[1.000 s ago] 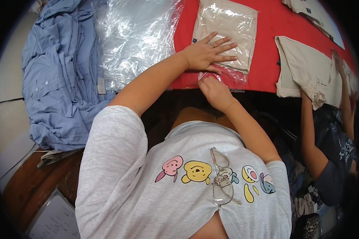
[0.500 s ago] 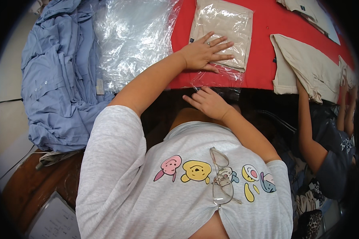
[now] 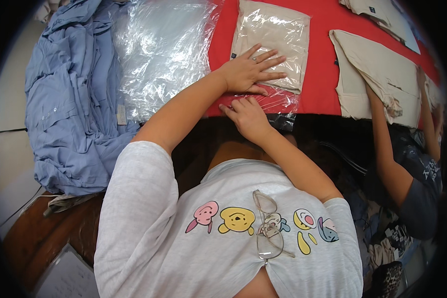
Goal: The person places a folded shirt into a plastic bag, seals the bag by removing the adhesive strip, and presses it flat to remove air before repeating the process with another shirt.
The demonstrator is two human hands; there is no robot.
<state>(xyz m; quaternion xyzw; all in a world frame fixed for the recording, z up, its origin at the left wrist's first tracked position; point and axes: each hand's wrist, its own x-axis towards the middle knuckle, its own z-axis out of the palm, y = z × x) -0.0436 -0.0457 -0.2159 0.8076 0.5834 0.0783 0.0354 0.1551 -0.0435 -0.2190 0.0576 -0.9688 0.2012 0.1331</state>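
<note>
The left hand (image 3: 251, 72) lies flat and open on the bagged beige garment (image 3: 273, 42), which rests on the red worktop (image 3: 323, 74). The right hand (image 3: 248, 116), fingers loosely bent, touches the bag's clear flap (image 3: 275, 102) just below the garment, gripping nothing visible.

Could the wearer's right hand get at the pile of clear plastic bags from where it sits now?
Probably not directly: the right hand sits at the bagged garment's open flap, and the left hand's forearm lies between it and the pile of clear plastic bags.

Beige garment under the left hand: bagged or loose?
Bagged. The folded beige garment sits inside a glossy clear plastic bag; the left hand presses flat on it, and the right hand touches the bag's near flap.
</note>
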